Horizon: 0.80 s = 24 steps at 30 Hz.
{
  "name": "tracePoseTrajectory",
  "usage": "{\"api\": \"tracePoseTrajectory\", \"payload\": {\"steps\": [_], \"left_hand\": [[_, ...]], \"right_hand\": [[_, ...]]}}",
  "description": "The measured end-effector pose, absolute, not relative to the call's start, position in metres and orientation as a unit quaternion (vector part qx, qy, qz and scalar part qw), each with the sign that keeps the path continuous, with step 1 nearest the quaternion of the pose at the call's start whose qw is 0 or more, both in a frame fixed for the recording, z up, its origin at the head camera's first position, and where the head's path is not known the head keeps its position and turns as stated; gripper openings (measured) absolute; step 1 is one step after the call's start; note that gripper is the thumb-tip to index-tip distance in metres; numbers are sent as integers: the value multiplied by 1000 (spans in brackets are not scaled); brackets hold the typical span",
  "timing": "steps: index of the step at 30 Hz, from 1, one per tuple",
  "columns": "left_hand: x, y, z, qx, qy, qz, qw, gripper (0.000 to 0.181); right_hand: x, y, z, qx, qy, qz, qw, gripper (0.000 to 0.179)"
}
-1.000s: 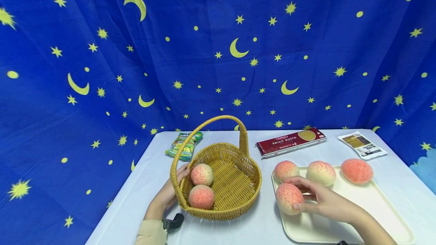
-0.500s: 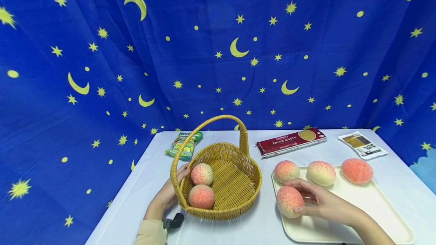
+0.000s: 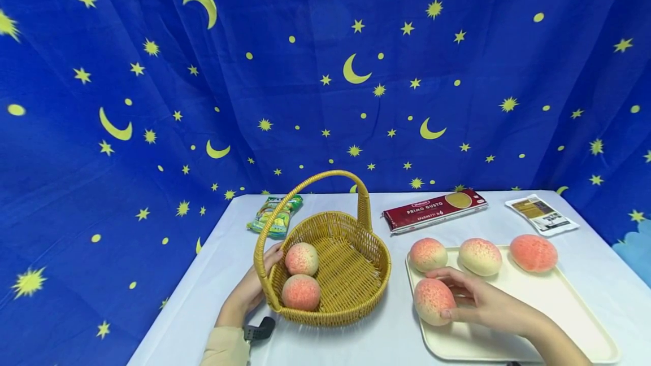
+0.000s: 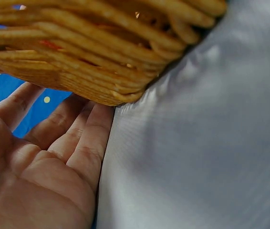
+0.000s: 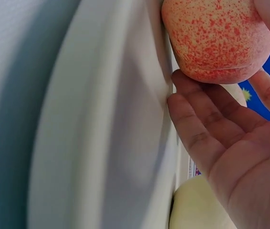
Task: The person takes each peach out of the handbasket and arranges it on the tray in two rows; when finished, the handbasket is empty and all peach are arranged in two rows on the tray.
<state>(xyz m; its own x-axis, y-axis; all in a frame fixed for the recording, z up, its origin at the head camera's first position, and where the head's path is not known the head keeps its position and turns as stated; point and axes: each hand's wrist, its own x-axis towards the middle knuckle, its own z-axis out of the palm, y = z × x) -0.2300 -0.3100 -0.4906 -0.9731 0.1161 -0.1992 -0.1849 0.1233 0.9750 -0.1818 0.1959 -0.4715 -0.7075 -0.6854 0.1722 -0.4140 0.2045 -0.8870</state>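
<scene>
My right hand (image 3: 488, 303) holds a speckled pink-and-cream peach (image 3: 434, 301) between thumb and fingers, at the left side of a cream tray (image 3: 539, 321). In the right wrist view, that peach (image 5: 218, 38) sits close to the tray's surface, with the lower fingertips beneath it. Three more peaches line the tray's far side: one speckled (image 3: 428, 255), one mostly cream (image 3: 480, 256), one deep pink (image 3: 533, 253). My left hand (image 3: 248, 291) rests against the left outer side of a wicker basket (image 3: 351, 281), its fingers extended. Two peaches (image 3: 302, 292) lie inside on the left.
A tall arched handle (image 3: 325, 177) spans the basket. Behind it lies a green snack packet (image 3: 277, 218). A red spaghetti pack (image 3: 434, 212) and a white-and-brown pouch (image 3: 542, 216) lie along the back of the white-covered table (image 3: 402, 332). A blue star-patterned curtain (image 3: 305, 100) hangs behind.
The peach in my right hand has shifted slightly toward me and to the right, its pink side turning a little. My left hand and the basket stay in place.
</scene>
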Motion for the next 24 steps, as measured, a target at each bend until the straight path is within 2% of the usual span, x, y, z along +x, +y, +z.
{"api": "tracePoseTrajectory", "payload": {"steps": [24], "left_hand": [[-227, -309, -487, -22, 739, 663, 118, 70]], "right_hand": [[-183, 214, -477, -323, 766, -526, 179, 55]]}}
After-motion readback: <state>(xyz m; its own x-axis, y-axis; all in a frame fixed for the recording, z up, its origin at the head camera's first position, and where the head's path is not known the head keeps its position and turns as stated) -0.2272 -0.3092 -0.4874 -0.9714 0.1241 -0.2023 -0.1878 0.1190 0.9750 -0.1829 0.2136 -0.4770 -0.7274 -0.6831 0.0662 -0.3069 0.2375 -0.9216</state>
